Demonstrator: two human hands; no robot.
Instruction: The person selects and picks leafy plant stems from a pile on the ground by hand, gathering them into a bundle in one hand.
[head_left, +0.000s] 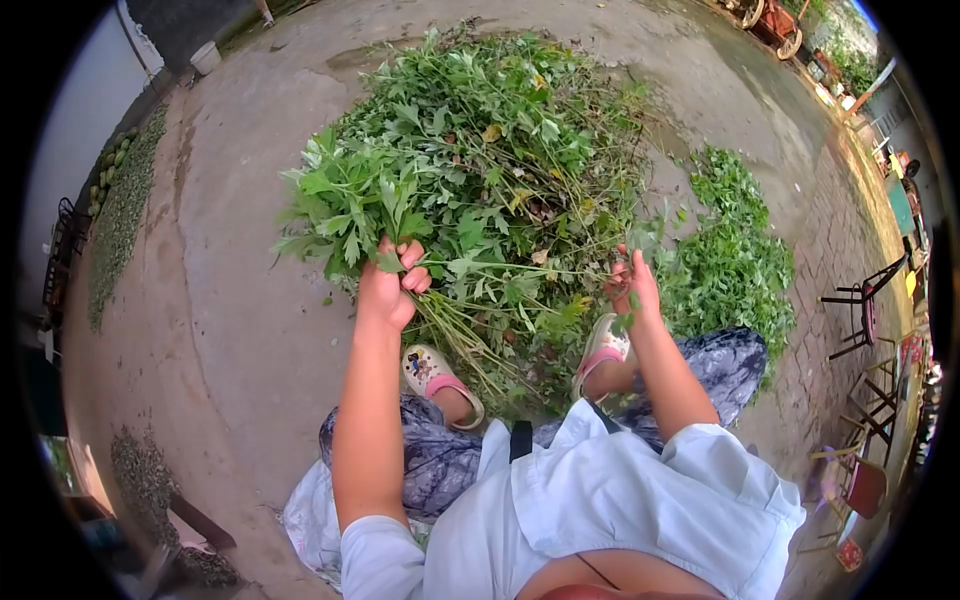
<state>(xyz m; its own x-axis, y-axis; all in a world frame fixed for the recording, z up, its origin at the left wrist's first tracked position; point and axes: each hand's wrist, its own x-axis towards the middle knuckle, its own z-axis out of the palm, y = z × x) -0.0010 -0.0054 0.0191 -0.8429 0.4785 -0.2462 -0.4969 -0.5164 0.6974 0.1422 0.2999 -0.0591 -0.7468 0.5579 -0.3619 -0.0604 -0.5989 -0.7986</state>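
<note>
My left hand point(395, 282) is closed round the stems of a leafy green bunch point(345, 205), whose leaves fan out above the fist and whose stalks trail down to the right. At the right edge of a large heap of cut plants point(500, 140), my right hand point(633, 285) has its fingers bent together around some small green leaves point(622, 322). The heap lies on the ground in front of me, with yellowed leaves and bare stems mixed in. Beside it on the right is a lower pile of loose green leaves point(725, 240).
My feet in light clogs point(440, 385) stand at the heap's near edge. A white bucket point(206, 58) is at the back left. Spread-out plant matter point(125, 215) lies along the left wall. Chairs point(865, 300) stand at the right.
</note>
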